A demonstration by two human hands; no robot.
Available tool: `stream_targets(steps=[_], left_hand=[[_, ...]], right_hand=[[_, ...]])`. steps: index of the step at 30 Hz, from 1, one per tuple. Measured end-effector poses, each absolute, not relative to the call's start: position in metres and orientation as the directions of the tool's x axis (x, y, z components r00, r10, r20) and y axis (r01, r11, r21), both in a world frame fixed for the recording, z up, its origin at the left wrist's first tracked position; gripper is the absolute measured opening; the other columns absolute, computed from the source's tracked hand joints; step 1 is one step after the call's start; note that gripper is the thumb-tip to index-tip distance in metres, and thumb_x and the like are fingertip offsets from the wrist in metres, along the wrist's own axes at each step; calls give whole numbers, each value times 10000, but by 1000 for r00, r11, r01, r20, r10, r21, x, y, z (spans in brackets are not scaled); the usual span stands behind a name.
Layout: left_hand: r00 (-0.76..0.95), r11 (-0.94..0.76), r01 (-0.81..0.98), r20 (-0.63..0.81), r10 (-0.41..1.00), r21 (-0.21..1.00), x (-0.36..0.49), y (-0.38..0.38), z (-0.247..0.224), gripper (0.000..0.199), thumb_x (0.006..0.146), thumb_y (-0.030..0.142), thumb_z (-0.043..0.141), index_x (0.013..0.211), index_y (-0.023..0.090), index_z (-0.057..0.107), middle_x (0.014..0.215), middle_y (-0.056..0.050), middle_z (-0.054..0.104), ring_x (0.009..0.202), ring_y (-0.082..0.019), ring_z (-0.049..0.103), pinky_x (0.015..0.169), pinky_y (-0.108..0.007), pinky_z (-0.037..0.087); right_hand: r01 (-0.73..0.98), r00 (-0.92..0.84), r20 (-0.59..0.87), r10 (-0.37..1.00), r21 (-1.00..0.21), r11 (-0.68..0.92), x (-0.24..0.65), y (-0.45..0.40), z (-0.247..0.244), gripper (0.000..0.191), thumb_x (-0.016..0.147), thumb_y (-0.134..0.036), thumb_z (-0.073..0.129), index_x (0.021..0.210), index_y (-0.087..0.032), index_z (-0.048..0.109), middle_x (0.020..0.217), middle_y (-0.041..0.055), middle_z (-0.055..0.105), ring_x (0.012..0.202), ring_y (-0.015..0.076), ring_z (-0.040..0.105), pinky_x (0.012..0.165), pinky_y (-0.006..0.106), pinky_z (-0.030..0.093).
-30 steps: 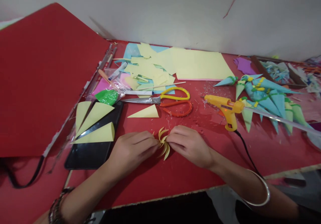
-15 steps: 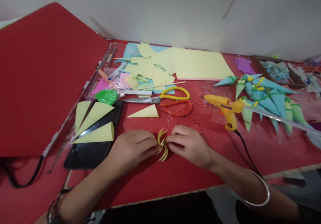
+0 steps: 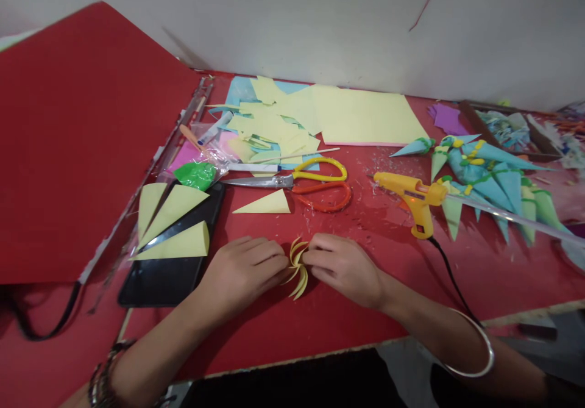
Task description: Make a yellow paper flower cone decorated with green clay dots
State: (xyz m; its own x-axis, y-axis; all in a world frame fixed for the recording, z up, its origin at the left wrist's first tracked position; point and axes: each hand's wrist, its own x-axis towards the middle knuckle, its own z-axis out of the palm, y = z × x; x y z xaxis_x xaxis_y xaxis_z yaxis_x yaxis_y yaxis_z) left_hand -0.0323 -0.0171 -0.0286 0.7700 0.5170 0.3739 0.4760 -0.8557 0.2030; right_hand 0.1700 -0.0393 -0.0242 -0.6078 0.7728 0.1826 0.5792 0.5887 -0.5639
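A small yellow paper flower (image 3: 299,274) with thin curved petals is held between my two hands, just above the red table (image 3: 292,329). My left hand (image 3: 247,268) pinches its left side, and the fingertips of my right hand (image 3: 342,268) grip petals on its right side. Behind them lies a yellow paper cone (image 3: 265,204). Beyond that cone are scissors (image 3: 281,181) with one yellow and one red handle. Several more yellow cones (image 3: 183,243) rest partly on a black phone or tablet (image 3: 155,289) by my left hand.
A yellow glue gun (image 3: 411,191) with a clear stick and black cord stands at the right. Behind it are several blue and green paper cones (image 3: 489,188). Yellow paper sheets (image 3: 370,118) and scraps lie at the back. A red board (image 3: 91,139) rises at the left.
The paper flower has turned and tilted slightly between my fingers. Both hands keep nearly the same place, and the things on the table have not moved.
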Motion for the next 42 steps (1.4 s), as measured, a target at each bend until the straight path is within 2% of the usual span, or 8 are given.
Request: stream_targets(steps=[20,29,42], left_hand=[[766,-852,479,373,524,213,-32,-16,-27,304,899,234,352,663,180,536,646,21,600,557,-102,509,514,-245,314],[782,-832,463,303,545,305,-31,-14,-30,254,879,264,392,684,180,532,682,13,604,605,-118,527,540,-247,328],[788,-841,474,300,537,261,-32,-16,-29,303,898,257,346,668,179,527,653,8,591,594,-117,514,565,-251,336]], right_hand=[[560,-622,188,760,-572,600,170,-40,-23,210,867,-150,406,763,-184,585,720,4,512,654,111,448,573,207,333],[611,-604,160,781,-536,583,168,-40,-25,121,798,-132,501,753,-187,599,680,-7,508,618,114,457,542,216,327],[550,-657,183,731,-547,631,169,-38,-27,148,807,-97,484,759,-166,606,718,9,535,659,118,472,584,206,360]])
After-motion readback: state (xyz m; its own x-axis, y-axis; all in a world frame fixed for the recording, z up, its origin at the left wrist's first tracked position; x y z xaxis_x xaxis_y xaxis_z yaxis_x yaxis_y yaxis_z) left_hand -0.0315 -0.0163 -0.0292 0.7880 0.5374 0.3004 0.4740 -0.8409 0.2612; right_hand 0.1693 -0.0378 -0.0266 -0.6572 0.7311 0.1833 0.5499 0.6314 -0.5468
